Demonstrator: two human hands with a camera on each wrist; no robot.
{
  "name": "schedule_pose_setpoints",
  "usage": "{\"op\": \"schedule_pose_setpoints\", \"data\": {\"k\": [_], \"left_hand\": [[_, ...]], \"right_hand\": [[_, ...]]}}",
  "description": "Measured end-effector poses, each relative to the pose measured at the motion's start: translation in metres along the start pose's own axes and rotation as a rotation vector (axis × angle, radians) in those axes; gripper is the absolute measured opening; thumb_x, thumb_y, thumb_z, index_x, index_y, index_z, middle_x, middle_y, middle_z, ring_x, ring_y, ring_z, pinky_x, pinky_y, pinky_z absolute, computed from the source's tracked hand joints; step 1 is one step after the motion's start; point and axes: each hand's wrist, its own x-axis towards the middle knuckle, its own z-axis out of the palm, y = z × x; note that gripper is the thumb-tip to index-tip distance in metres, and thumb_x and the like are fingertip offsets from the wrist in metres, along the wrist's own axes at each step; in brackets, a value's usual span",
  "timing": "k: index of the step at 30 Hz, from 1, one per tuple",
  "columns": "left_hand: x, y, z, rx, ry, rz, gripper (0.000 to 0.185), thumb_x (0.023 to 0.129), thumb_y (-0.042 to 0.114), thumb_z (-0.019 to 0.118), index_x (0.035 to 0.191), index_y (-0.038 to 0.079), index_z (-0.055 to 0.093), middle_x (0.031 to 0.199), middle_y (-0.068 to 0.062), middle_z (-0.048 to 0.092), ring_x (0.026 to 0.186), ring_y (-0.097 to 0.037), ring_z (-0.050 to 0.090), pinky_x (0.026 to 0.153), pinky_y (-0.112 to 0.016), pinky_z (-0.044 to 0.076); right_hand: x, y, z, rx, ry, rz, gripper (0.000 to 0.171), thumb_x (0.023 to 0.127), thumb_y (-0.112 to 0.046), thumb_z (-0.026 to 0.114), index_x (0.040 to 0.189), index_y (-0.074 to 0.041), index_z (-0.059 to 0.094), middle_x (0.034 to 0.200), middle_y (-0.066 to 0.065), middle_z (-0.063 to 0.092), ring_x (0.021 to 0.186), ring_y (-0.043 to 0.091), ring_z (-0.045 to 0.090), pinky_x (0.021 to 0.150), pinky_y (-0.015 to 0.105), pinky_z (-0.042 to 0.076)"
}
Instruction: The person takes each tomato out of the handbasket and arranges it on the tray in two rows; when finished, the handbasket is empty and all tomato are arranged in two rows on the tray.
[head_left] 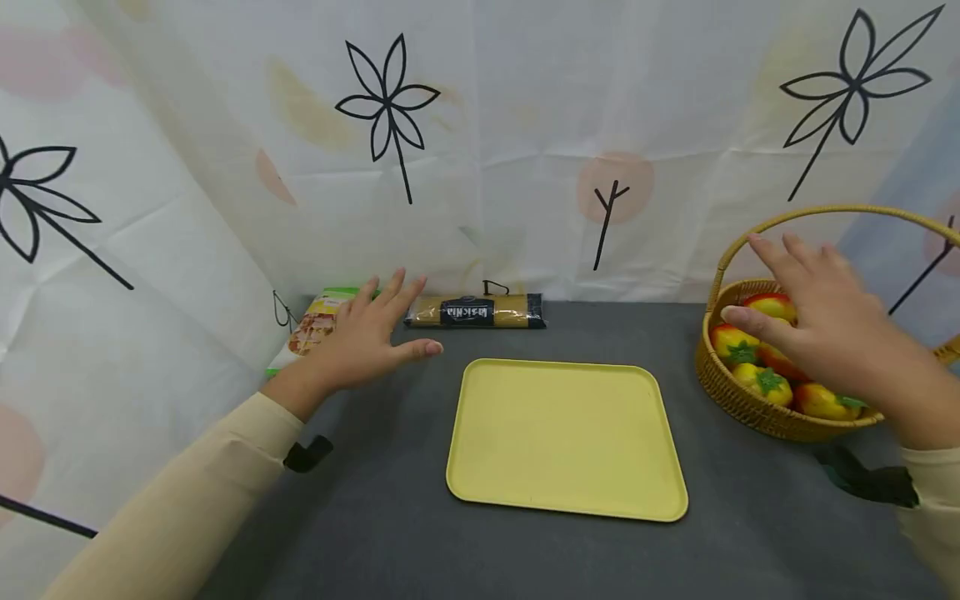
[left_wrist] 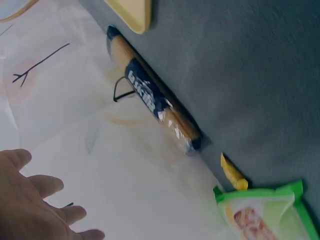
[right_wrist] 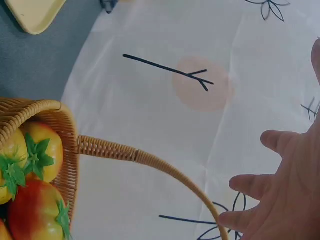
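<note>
My left hand (head_left: 363,337) is raised with its fingers spread, holding nothing. In the head view it overlaps a green and white printed bag (head_left: 315,325); a dark-labelled pack of what looks like dry noodles (head_left: 476,312) lies just beyond its fingertips. On the other side, my right hand (head_left: 832,329), also spread and holding nothing, appears in front of a wicker basket (head_left: 731,402). Several yellow-red fruits (right_wrist: 35,210) with green leafy tops fill that basket. Its tall handle (right_wrist: 165,172) passes near the right fingers, though contact cannot be judged. Between the hands lies a yellow tray (head_left: 566,442).
A dark grey table (head_left: 405,517) carries everything. Behind and to the left hangs a white cloth (head_left: 525,125) with drawn flowers and twigs. In the left wrist view a small yellow piece (left_wrist: 233,172) lies beside the green bag, against the cloth's foot.
</note>
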Motion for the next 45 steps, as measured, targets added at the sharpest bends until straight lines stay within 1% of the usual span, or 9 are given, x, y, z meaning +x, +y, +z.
{"op": "schedule_pose_setpoints", "data": {"k": [5,10,14,19,25,30,33,37,45], "left_hand": [[0.000,-0.001,0.007,-0.239,0.045,0.072,0.106,0.099,0.086,0.044,0.178,0.024,0.008,0.181,-0.007,0.004,0.164,-0.042,0.003,0.126,-0.073,0.007],[0.000,-0.008,0.025,-0.558,0.091,0.138,0.109,0.097,0.088,0.037,0.178,0.022,0.008,0.181,-0.006,0.008,0.164,-0.032,0.011,0.127,-0.068,0.017],[0.003,-0.013,0.044,-0.801,0.067,0.173,0.109,0.100,0.086,0.036,0.177,0.018,0.002,0.181,-0.011,0.007,0.163,-0.041,0.013,0.122,-0.074,0.023],[0.004,-0.019,0.069,-0.999,0.019,0.130,0.114,0.095,0.093,0.036,0.177,0.024,-0.001,0.180,-0.016,0.009,0.159,-0.053,0.019,0.113,-0.082,0.031],[0.003,-0.022,0.103,-1.232,-0.024,0.047,0.117,0.092,0.093,0.038,0.177,0.025,-0.002,0.179,-0.020,0.011,0.157,-0.057,0.019,0.113,-0.077,0.037],[-0.002,-0.018,0.121,-1.312,-0.073,-0.019,0.115,0.093,0.093,0.034,0.177,0.024,-0.006,0.179,-0.023,0.008,0.157,-0.055,0.022,0.108,-0.073,0.047],[-0.005,-0.015,0.128,-1.322,-0.094,-0.046,0.107,0.099,0.088,0.031,0.177,0.023,-0.004,0.179,-0.023,0.009,0.158,-0.052,0.022,0.104,-0.068,0.052],[-0.005,-0.014,0.134,-1.304,-0.112,-0.080,0.087,0.112,0.070,0.027,0.177,0.019,0.000,0.178,-0.022,0.013,0.160,-0.046,0.021,0.100,-0.061,0.057],[-0.005,-0.012,0.139,-1.207,-0.168,-0.100,0.083,0.114,0.037,0.057,0.177,0.013,0.007,0.177,-0.017,0.022,0.159,-0.038,0.029,0.098,-0.052,0.060]], "right_hand": [[-0.008,0.015,0.000,0.118,0.127,-0.091,0.087,0.115,-0.052,0.047,0.173,0.000,0.010,0.173,0.038,0.008,0.159,0.058,0.002,0.126,0.068,-0.009],[-0.016,0.032,0.009,0.202,0.212,-0.106,0.081,0.117,-0.048,0.044,0.174,0.000,0.013,0.173,0.036,0.013,0.158,0.058,0.007,0.126,0.067,-0.009],[-0.022,0.046,0.023,0.265,0.241,-0.092,0.076,0.117,-0.042,0.047,0.174,-0.003,0.015,0.172,0.037,0.016,0.157,0.061,0.009,0.125,0.071,-0.006],[-0.028,0.061,0.041,0.338,0.261,-0.052,0.073,0.117,-0.035,0.048,0.173,0.001,0.017,0.170,0.041,0.016,0.155,0.064,0.008,0.123,0.075,-0.005],[-0.037,0.075,0.062,0.404,0.326,0.049,0.072,0.117,-0.035,0.047,0.168,0.009,0.022,0.167,0.044,0.017,0.154,0.065,0.010,0.122,0.078,-0.001],[-0.038,0.088,0.082,0.445,0.390,0.134,0.070,0.116,-0.032,0.050,0.168,0.009,0.026,0.167,0.042,0.024,0.152,0.066,0.019,0.124,0.076,0.006],[-0.041,0.098,0.093,0.450,0.416,0.173,0.069,0.114,-0.030,0.054,0.169,0.005,0.029,0.167,0.039,0.028,0.151,0.064,0.024,0.131,0.051,0.013],[-0.043,0.102,0.103,0.436,0.417,0.220,0.068,0.114,-0.024,0.058,0.170,0.002,0.030,0.166,0.037,0.032,0.149,0.063,0.029,0.121,0.021,0.014],[-0.040,0.106,0.110,0.406,0.341,0.226,0.072,0.111,-0.021,0.065,0.166,0.008,0.031,0.158,0.043,0.035,0.136,0.065,0.037,0.104,0.008,0.021]]}}
